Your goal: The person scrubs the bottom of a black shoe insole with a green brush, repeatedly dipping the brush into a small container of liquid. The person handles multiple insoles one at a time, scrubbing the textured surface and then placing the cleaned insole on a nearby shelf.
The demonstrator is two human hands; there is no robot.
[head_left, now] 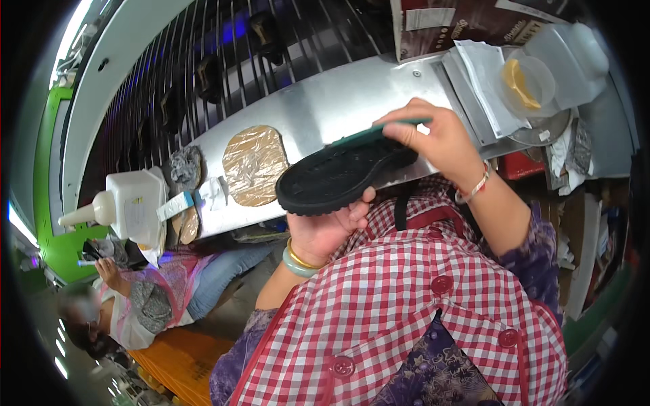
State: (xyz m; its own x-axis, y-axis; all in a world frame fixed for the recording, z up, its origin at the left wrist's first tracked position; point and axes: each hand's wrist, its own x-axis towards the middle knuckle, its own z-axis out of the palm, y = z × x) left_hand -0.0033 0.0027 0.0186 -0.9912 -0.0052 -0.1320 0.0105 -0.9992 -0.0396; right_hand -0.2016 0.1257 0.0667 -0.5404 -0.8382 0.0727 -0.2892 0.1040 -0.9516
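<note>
A black shoe sole (pixel 332 179), with a ridged edge and its hollow inner side up, is held above the front edge of the metal bench. My left hand (pixel 323 230) supports it from below at its broad end, the fingers curled up against its near side. My right hand (pixel 433 139) is closed at the narrow end, thumb and fingers pinching a thin green piece (pixel 365 135). That piece lies along the sole's far edge, seen almost edge-on; I cannot tell its kind. Left of the sole, a brown pad (pixel 254 166) under shiny clear wrap lies on the bench.
Behind the metal bench (pixel 318 101) runs a rack of rods with dark shoe parts (pixel 213 78). A white squeeze bottle (pixel 128 206) lies at left. A plastic tub (pixel 528 81), papers and a carton (pixel 467 24) crowd the right. A co-worker (pixel 149 298) sits at left.
</note>
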